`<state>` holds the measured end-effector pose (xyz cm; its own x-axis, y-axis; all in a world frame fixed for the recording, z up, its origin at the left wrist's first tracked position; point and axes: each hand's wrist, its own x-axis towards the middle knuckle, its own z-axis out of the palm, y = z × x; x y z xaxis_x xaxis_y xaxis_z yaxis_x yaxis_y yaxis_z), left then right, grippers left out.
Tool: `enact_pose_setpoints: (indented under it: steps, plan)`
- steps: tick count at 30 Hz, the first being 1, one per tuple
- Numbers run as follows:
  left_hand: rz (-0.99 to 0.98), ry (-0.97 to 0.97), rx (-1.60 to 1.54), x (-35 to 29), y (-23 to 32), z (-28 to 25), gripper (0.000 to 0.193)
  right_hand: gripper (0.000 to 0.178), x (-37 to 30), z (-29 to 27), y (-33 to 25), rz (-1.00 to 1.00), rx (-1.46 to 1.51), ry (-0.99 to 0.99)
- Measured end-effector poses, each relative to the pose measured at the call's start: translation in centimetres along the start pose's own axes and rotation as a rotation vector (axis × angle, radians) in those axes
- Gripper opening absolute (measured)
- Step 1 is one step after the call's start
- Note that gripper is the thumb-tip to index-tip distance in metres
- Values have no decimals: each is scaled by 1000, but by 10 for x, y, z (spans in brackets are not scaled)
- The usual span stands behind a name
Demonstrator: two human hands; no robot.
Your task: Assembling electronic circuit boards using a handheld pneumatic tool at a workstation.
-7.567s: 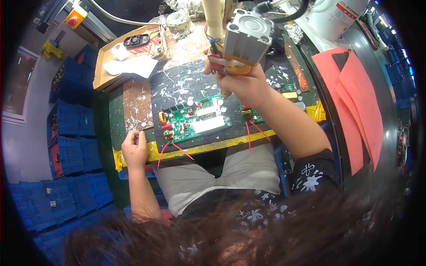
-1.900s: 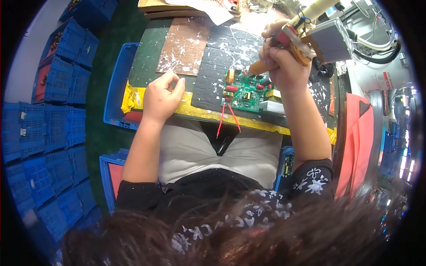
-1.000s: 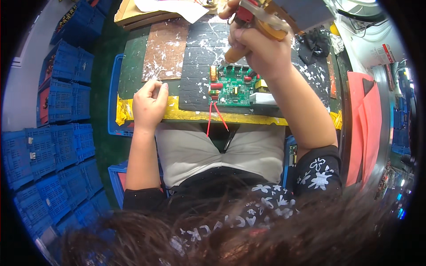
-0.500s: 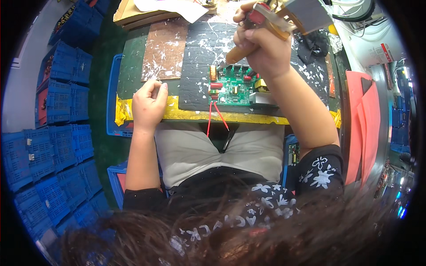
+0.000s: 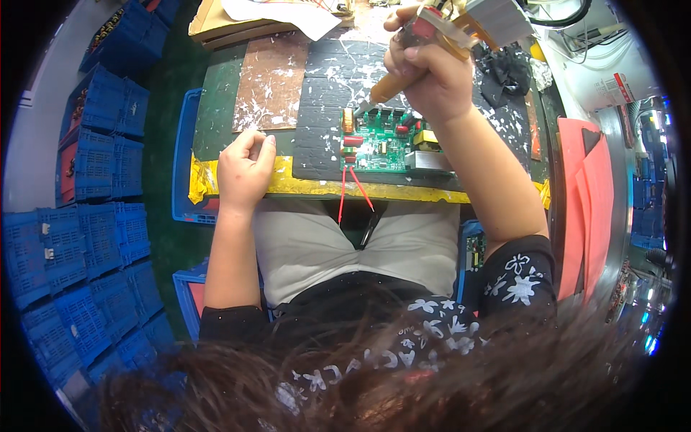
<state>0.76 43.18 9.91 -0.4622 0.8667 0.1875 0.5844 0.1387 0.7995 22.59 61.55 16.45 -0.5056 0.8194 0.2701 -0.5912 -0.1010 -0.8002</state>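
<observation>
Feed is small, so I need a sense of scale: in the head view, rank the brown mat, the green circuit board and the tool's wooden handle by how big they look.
1. Brown mat, largest.
2. Green circuit board.
3. Wooden handle, smallest, partly hidden in the right hand.

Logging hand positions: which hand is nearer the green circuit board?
Right. The right hand grips a wooden-handled tool just above the green circuit board; the left hand rests fisted at the bench edge, well left.

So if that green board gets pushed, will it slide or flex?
The board looks stiff and flat, so it would likely slide, not bend. Its two red wires hang floppy over the bench edge and may snag. The upright parts on it seem fragile.
</observation>
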Motion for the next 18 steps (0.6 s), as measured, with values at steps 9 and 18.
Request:
enact_pose_setpoints:
  steps: [9, 18]
  plan:
    - [-58, 10, 7, 0, 2, -2, 16, 47, -28, 13, -11, -113, 20, -197]
    - [-53, 9, -12, 0, 1, -1, 16, 43, -42, 17, -2, -142, 13, -95]
